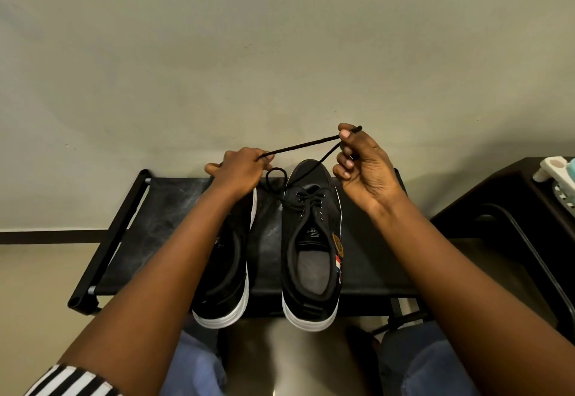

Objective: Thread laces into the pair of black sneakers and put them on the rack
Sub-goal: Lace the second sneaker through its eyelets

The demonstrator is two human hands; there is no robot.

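Note:
Two black sneakers with white soles stand side by side on the top of a black rack [161,221], toes toward the wall. The right sneaker [312,249] has a black lace [300,147] threaded through its eyelets. My left hand [238,167] pinches one part of that lace above the toes, and a small loop hangs below it. My right hand [362,167] pinches the lace's other end between thumb and forefinger, higher up, so the lace stretches taut between both hands. My left forearm covers much of the left sneaker [224,286].
A plain wall rises behind the rack. A dark cabinet [510,209] stands at the right, with white and teal items [557,174] on top. My knees in blue jeans [429,367] are below the rack's front edge.

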